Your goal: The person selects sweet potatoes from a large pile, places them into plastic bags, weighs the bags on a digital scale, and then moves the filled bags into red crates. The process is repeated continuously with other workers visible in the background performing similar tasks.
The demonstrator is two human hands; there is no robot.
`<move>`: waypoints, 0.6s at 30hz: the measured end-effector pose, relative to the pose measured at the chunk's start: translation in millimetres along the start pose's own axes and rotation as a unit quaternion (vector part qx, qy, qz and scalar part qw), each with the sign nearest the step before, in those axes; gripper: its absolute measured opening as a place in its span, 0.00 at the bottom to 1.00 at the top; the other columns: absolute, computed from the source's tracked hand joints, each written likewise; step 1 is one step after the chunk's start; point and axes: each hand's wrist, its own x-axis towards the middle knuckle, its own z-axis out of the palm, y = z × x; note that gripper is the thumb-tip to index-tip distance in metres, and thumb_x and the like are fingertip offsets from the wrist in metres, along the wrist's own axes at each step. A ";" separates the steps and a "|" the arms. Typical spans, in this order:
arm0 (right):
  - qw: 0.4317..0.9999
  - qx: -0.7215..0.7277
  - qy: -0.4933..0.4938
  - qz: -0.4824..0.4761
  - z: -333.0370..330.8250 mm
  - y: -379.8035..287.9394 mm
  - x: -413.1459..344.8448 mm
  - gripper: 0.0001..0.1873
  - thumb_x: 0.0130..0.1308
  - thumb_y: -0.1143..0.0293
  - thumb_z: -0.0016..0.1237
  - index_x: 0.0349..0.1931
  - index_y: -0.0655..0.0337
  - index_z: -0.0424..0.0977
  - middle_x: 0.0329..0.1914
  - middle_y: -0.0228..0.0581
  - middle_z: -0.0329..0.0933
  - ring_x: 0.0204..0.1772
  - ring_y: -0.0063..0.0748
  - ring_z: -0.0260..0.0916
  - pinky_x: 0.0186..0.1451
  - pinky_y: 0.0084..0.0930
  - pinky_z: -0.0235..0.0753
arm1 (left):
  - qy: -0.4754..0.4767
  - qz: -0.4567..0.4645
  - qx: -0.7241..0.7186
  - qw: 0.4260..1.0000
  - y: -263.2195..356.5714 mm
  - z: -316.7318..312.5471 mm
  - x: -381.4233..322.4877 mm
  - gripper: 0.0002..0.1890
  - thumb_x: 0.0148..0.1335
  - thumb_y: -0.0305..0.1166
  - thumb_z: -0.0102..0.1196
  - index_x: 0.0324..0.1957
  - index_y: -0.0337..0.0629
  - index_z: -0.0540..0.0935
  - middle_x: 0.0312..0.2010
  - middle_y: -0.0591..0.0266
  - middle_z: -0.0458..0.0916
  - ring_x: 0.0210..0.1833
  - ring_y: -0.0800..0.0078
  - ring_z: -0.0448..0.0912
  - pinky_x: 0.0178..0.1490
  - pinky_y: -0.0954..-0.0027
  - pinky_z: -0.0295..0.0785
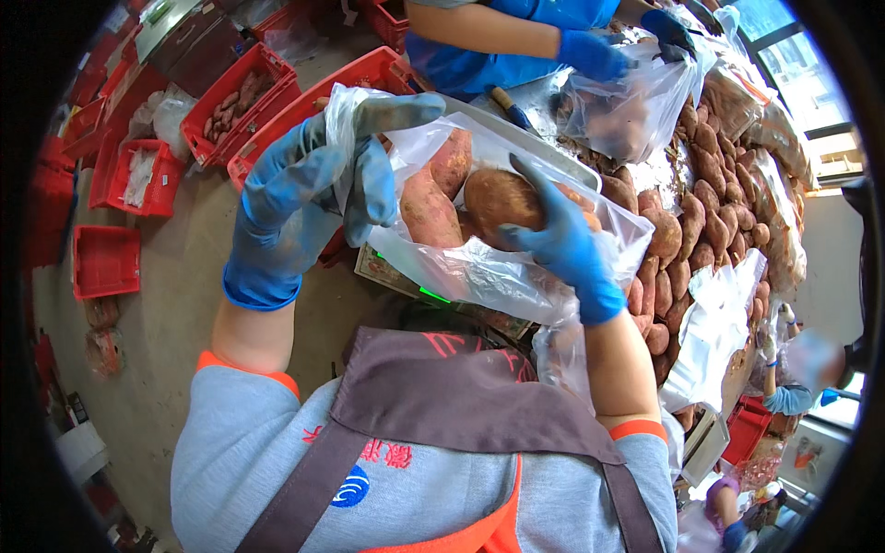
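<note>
Both my hands wear blue rubber gloves. My left hand [314, 173] has the gathered mouth of a clear plastic bag [477, 273] between its fingers, raised at the bag's left end. The bag lies over a pale metal tray [553, 144], with several sweet potatoes [425, 207] inside. My right hand [567, 242] is at the bag's right part, its thumb and fingers around a large brown sweet potato [503, 200]. Under the bag, part of a scale-like device [394, 276] with green lit marks shows; the rest of it is hidden.
A heap of sweet potatoes [705, 200] covers the table at right, with a crumpled white plastic sheet [715, 325]. Opposite, a co-worker's gloved hand [594, 55] is at another filled bag [615, 114], near a handled tool [510, 107]. Red plastic crates [107, 261] stand at left. Other people work at lower right.
</note>
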 end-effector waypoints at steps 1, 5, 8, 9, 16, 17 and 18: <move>0.995 0.089 -0.027 0.046 -11.5 -11.0 -6.0 0.40 0.45 0.67 0.56 0.63 0.60 0.58 0.60 0.49 0.64 0.63 0.38 0.60 0.64 0.28 0.59 | 0.014 0.002 -0.002 1.000 -1.6 -2.0 -4.7 0.39 0.60 0.47 0.49 0.59 0.18 0.58 0.18 0.66 0.69 0.15 0.82 0.62 0.30 0.76 0.61; 0.860 0.475 0.030 0.184 -24.1 27.5 -45.0 0.34 0.55 0.56 0.45 0.60 0.65 0.60 0.56 0.47 0.68 0.57 0.40 0.68 0.58 0.33 0.68 | -0.049 0.011 -0.062 0.997 -9.5 -11.7 -10.4 0.29 0.63 0.40 0.46 0.58 0.24 0.63 0.28 0.57 0.78 0.23 0.81 0.72 0.26 0.82 0.67; 0.655 0.661 0.079 0.357 -24.2 22.3 -68.1 0.29 0.59 0.46 0.39 0.54 0.57 0.66 0.48 0.47 0.73 0.43 0.47 0.74 0.35 0.43 0.76 | -0.061 0.019 -0.068 0.996 -14.8 -5.7 -11.2 0.30 0.62 0.41 0.48 0.58 0.24 0.63 0.28 0.56 0.77 0.22 0.80 0.72 0.25 0.82 0.67; 0.644 0.678 0.057 0.349 -19.4 20.5 -68.9 0.28 0.59 0.47 0.39 0.55 0.55 0.65 0.50 0.46 0.72 0.45 0.50 0.73 0.37 0.48 0.76 | -0.059 0.019 -0.061 0.996 -14.0 -2.0 -9.9 0.31 0.62 0.41 0.48 0.58 0.23 0.63 0.28 0.56 0.77 0.22 0.80 0.72 0.26 0.82 0.67; 0.659 0.677 0.113 0.306 9.1 2.3 -65.7 0.28 0.60 0.46 0.40 0.57 0.50 0.64 0.56 0.41 0.68 0.57 0.43 0.66 0.49 0.46 0.73 | -0.105 0.028 -0.053 0.993 -12.7 3.5 -3.7 0.33 0.61 0.43 0.49 0.59 0.25 0.61 0.29 0.59 0.77 0.26 0.82 0.72 0.27 0.83 0.66; 0.703 0.631 0.152 0.290 10.9 -1.9 -62.3 0.28 0.60 0.47 0.40 0.58 0.51 0.63 0.57 0.40 0.68 0.58 0.41 0.66 0.52 0.44 0.73 | -0.101 0.028 -0.047 0.993 -12.4 3.8 -3.2 0.33 0.61 0.42 0.49 0.59 0.25 0.61 0.29 0.59 0.77 0.26 0.81 0.72 0.28 0.82 0.66; 0.654 0.708 0.140 0.228 14.4 11.1 -57.3 0.27 0.61 0.53 0.45 0.58 0.56 0.62 0.56 0.40 0.68 0.58 0.36 0.66 0.58 0.35 0.69 | -0.097 0.027 -0.041 0.994 -11.1 4.5 -3.8 0.32 0.61 0.42 0.49 0.59 0.25 0.61 0.30 0.59 0.77 0.26 0.81 0.72 0.28 0.82 0.66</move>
